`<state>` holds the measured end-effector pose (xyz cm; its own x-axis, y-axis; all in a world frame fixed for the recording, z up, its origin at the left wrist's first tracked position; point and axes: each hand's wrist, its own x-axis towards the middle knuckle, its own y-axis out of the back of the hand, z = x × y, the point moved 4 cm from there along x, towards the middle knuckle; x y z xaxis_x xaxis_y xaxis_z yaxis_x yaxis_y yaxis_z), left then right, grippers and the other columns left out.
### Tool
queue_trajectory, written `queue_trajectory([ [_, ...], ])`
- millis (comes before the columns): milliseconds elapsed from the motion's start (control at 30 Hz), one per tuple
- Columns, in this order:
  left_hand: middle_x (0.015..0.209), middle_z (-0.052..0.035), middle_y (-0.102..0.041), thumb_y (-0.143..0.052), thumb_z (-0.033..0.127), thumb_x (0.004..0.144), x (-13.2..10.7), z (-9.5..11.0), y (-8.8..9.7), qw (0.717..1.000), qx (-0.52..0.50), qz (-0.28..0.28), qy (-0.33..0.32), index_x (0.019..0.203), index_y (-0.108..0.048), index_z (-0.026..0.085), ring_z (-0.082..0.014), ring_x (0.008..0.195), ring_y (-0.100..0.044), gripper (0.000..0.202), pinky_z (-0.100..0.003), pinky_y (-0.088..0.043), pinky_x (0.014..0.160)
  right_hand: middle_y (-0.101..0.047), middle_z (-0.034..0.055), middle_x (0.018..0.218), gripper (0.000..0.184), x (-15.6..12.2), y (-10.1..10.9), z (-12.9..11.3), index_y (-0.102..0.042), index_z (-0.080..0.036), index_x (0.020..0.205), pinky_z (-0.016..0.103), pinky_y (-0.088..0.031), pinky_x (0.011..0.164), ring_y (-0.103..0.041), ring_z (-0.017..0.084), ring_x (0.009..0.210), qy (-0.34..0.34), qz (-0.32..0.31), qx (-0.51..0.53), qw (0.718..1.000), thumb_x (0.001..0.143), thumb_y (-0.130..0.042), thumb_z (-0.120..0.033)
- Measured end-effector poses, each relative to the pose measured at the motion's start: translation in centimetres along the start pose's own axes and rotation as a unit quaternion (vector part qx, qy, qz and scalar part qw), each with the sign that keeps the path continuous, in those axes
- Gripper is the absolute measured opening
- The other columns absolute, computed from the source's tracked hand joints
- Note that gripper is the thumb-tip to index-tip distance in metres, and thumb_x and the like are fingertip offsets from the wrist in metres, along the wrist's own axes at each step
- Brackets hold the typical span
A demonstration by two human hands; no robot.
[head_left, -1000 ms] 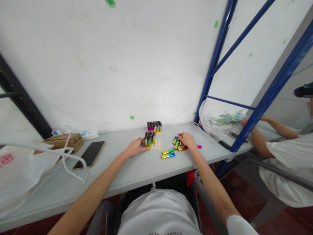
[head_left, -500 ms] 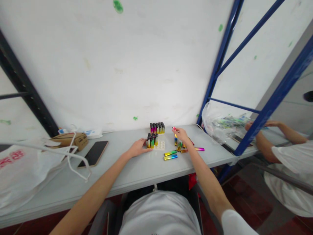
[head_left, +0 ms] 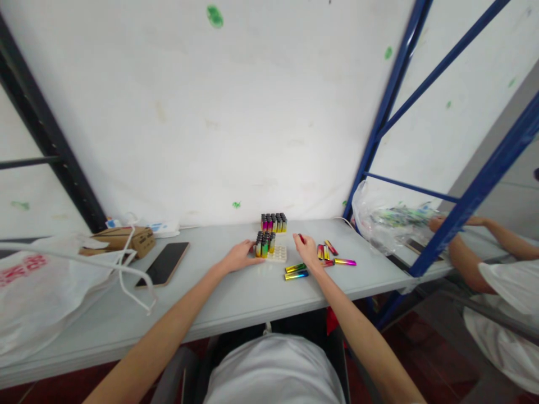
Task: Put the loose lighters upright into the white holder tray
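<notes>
My left hand (head_left: 242,257) rests at the left end of a white holed tray (head_left: 278,255), thumb in front and fingers behind. Black-topped lighters (head_left: 265,245) with shiny coloured bodies stand upright in the tray's left part; empty holes show on its right. My right hand (head_left: 307,249) is raised just right of the tray, pinching a red lighter casing (head_left: 301,238) that the fingers mostly cover. Around that hand lie several loose metallic casings: a blue-and-yellow casing (head_left: 296,275), a magenta-and-yellow casing (head_left: 345,262) and a red-and-yellow casing (head_left: 330,247).
Behind the tray stands another block of upright lighters (head_left: 273,222) near the wall. To the left are a phone (head_left: 164,265), a cardboard box (head_left: 137,241), a white cable and a plastic bag (head_left: 46,292). A blue rack post (head_left: 438,227) and clear bag (head_left: 370,221) are on the right; another person sits beyond.
My right hand has come down and slightly left towards the tray with the red casing, whose end now shows less. The left hand stays at the tray. The view has shifted slightly.
</notes>
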<state>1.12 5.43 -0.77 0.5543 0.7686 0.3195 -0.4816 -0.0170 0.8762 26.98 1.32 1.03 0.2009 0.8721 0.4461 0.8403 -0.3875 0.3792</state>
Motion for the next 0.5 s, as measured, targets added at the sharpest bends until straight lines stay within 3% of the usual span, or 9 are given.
queue_trajectory([
  [167,0.088,-0.0080,-0.065,-0.063,0.075,0.077,0.12,0.03,0.04,1.000,0.001,0.000,0.002,0.094,-0.064,0.017,-0.0264,0.078,-0.063,0.061,-0.033,-0.045,0.067,-0.035,-0.0045,0.053,0.038,-0.02,-0.04,0.21,-0.038,-0.024,0.058,0.028,-0.024,0.054,-0.038,0.014,0.055,-0.019,0.022,-0.035,0.999,0.086,-0.041,-0.050],
  [400,0.089,-0.0078,-0.067,-0.065,0.076,0.075,0.01,0.14,0.20,1.000,-0.014,0.008,0.007,0.093,-0.064,0.018,-0.0260,0.079,-0.063,0.061,-0.032,-0.046,0.068,-0.045,-0.0035,0.055,0.050,-0.07,-0.64,-0.25,-0.045,-0.022,0.061,0.027,-0.030,0.059,-0.043,0.014,0.057,0.007,-0.039,-0.044,0.998,0.090,-0.038,-0.062],
  [500,0.089,-0.0074,-0.066,-0.065,0.075,0.075,0.05,0.04,0.12,1.000,-0.011,0.009,0.006,0.093,-0.065,0.018,-0.0256,0.079,-0.063,0.060,-0.032,-0.046,0.067,-0.044,-0.0037,0.055,0.044,-0.18,-0.81,-0.12,-0.043,-0.022,0.060,0.027,-0.028,0.059,-0.042,0.015,0.058,0.016,-0.049,-0.062,0.997,0.090,-0.041,-0.055],
])
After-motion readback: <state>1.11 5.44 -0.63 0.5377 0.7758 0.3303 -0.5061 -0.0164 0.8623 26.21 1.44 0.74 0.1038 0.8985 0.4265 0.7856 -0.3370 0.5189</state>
